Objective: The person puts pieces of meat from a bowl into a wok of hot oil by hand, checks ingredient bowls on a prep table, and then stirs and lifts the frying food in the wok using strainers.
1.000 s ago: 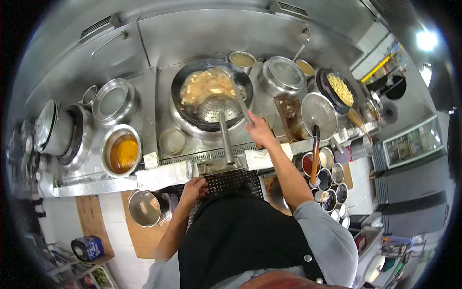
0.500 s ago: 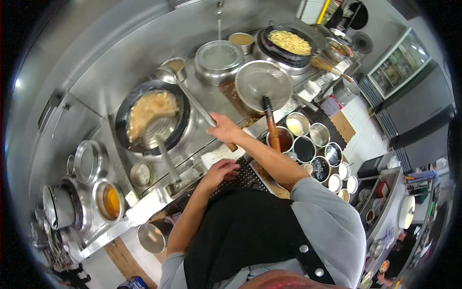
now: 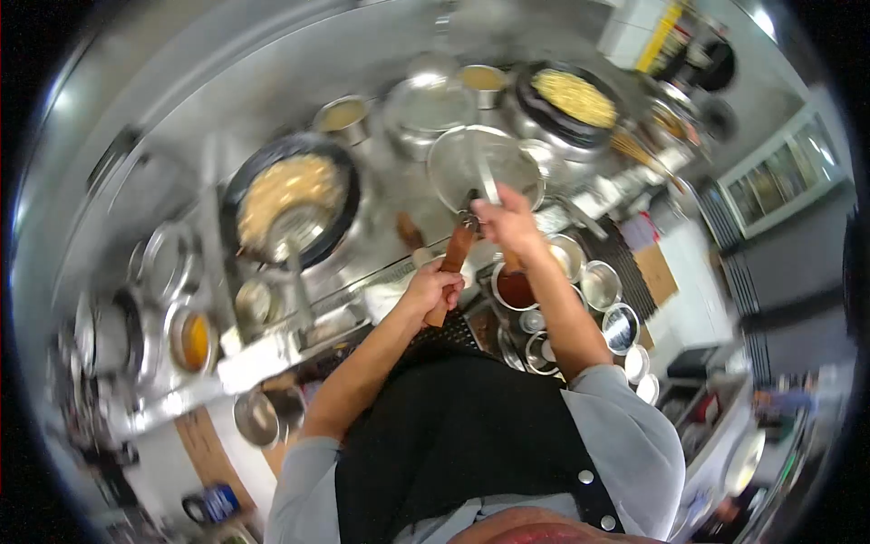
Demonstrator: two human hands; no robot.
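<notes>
My left hand (image 3: 435,288) is closed around the wooden handle of a large round strainer (image 3: 450,172), whose bowl lies on the steel counter. Close by on the right, my right hand (image 3: 509,222) grips a ladle (image 3: 487,177). Its metal shaft points away from me and its wooden end sticks out below the fist; motion blurs the far end. To the left, a black wok (image 3: 349,195) holds frothy light-brown food (image 3: 290,195). A perforated metal skimmer (image 3: 294,231) rests in that wok with its handle toward me.
A second wok (image 3: 530,109) at the back right holds noodles (image 3: 575,98). A lidded pot (image 3: 426,107) and two pots of liquid stand behind the strainer. Several seasoning bowls (image 3: 601,286) crowd the right side. A bamboo brush (image 3: 639,152) lies by the counter edge.
My right hand has carried the ladle to the right, away from the left wok. My left hand, previously empty, has taken the strainer's handle, which has swung left off the seasoning bowls.
</notes>
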